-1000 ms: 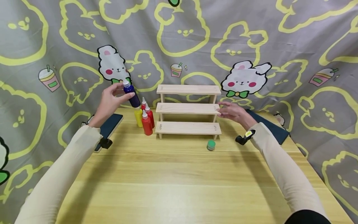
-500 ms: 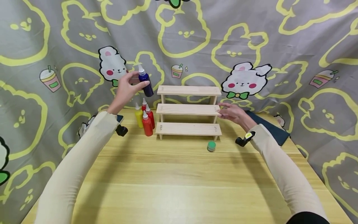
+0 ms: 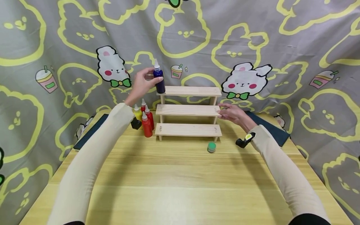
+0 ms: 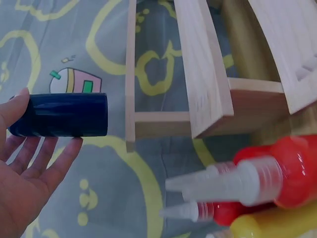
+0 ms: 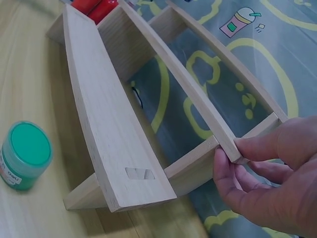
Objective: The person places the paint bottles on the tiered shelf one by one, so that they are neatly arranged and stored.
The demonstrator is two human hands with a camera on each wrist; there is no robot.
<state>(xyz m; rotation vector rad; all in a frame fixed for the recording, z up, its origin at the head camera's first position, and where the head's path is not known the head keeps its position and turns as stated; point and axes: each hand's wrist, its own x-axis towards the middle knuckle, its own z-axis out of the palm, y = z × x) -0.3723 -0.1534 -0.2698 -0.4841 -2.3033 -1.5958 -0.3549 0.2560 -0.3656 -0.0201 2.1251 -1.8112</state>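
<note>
My left hand (image 3: 144,83) grips a dark blue squeeze bottle (image 3: 159,82) with a white pointed nozzle, held upright. In the head view the bottle overlaps the left end of the top shelf; the left wrist view shows a gap between its base (image 4: 101,115) and the shelf's edge. A three-tier wooden stand (image 3: 188,110) rises at the back of the table. My right hand (image 3: 234,114) pinches the right end of its middle shelf (image 5: 198,94), thumb on top and fingers beneath.
Red squeeze bottles (image 3: 147,126) and a yellow one (image 3: 137,113) stand left of the stand, partly behind my left wrist. A small green-lidded jar (image 3: 211,147) sits in front of it. Dark flat panels lie at the left (image 3: 91,131) and right (image 3: 267,128). A patterned curtain (image 3: 197,40) hangs behind.
My left hand has carried the blue bottle rightward and slightly up, from above the other bottles to the top shelf's left end. The right hand keeps its hold on the stand.
</note>
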